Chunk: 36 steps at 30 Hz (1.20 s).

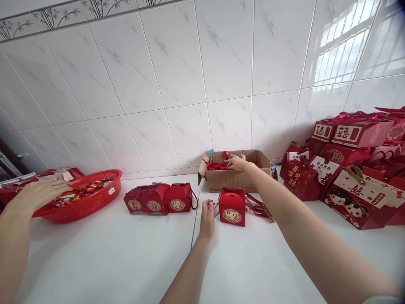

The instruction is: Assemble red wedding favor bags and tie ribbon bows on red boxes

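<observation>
My left hand (207, 219) is beside a small red gift box (232, 204) with a gold round emblem, its fingers curled close to a twisted cord at the box's left side. What they grip, if anything, is hidden. My right hand (236, 162) reaches over an open cardboard box (240, 182), fingers spread, above red ribbon-like pieces (217, 166) inside it. Red straps (255, 205) with a gold-coloured end lie right of the small gift box. Several similar closed red boxes (152, 199) stand in a row to the left, one (179, 198) with a cord loop.
Another person's hand (44, 192) rests over a red plastic basket (95, 205) of small wrapped items at far left. Many red gift bags (299, 175) and stacked boxes (357, 133) stand at right. A white tiled wall (177, 84) closes off the back.
</observation>
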Tool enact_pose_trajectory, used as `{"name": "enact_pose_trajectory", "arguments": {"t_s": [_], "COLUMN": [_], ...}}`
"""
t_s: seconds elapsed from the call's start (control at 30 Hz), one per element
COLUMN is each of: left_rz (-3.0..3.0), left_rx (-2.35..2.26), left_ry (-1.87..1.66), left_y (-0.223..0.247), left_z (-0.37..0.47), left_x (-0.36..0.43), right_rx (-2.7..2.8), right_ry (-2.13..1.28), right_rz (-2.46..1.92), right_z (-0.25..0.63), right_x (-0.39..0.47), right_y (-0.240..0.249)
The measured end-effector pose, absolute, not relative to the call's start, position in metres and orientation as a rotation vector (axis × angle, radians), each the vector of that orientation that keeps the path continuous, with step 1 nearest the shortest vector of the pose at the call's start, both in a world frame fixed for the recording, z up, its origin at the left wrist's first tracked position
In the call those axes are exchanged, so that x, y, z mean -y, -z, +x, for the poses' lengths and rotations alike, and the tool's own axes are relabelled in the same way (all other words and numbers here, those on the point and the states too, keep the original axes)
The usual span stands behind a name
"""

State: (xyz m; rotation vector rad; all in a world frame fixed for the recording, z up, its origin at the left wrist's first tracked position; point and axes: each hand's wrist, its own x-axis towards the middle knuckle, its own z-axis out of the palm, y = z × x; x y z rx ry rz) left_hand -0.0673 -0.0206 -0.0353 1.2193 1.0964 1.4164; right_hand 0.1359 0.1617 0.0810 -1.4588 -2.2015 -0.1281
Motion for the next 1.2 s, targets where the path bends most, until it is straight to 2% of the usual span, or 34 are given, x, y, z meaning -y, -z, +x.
{"name": "enact_pose_trajectory", "arguments": {"t_s": [0.23, 0.67, 0.97, 1.2], "left_rz": [1.237, 1.303, 1.343, 1.372], "left_rx": [-1.084, -1.126, -1.155, -1.166], "left_ry": [-1.421, -1.418, -1.414, -1.421], "left_y": [0.036, 0.038, 0.032, 0.034], "left_z": [-0.066, -0.067, -0.068, -0.069], "left_x": [0.021, 0.019, 0.022, 0.017], "right_rx": [2.227, 1.867, 1.332, 0.935], "right_ry": [-0.13, -0.374, -0.509, -0.664], "right_rz": [-1.52, -1.38, -1.142, -0.935], "right_z": [0.137, 0.138, 0.133, 0.157], "right_x": [-0.154, -0.145, -0.112, -0.05], "right_y": [-0.088, -0.087, -0.098, -0.102]}}
